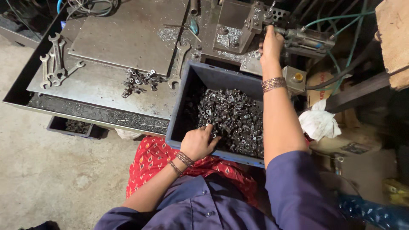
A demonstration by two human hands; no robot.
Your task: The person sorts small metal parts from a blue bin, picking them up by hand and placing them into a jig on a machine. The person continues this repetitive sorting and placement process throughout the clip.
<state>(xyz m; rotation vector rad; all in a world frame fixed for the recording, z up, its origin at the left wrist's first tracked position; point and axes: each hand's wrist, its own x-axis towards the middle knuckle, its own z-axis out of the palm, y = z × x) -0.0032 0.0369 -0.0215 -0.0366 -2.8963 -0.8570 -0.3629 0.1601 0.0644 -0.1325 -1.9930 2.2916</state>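
In the grey plastic bin (187,98) that rests against the near edge of the metal table (106,87), a deep heap of small dark metal parts (232,119) fills the right and middle portion, while the left corner of the bin floor shows bare. The left hand (198,142) lies over the near edge of this heap with the fingers curled down into the parts; whether a part is actually pinched between the fingers cannot be told from this view. The right hand (271,42) is extended past the far wall of the bin and is closed around something at the metal fixture (238,25), next to the cylinder with hoses (304,40); the object inside that grip is hidden by the fingers. Judged from the layout, the feeding of parts from bin to fixture is in its middle stage: the bulk of the stock remains in the bin, so most of the work appears to be left. A smaller cluster of similar parts (138,81) lies loose on the table surface left of the bin, just beside an open-ended spanner (179,64); whether these are finished pieces or unsorted stock cannot be determined. Metal chips are scattered around the fixture base. Several more spanners (55,61) lie grouped at the far left of the table, well apart from both hands. A crumpled white cloth (319,121) sits to the right of the bin.
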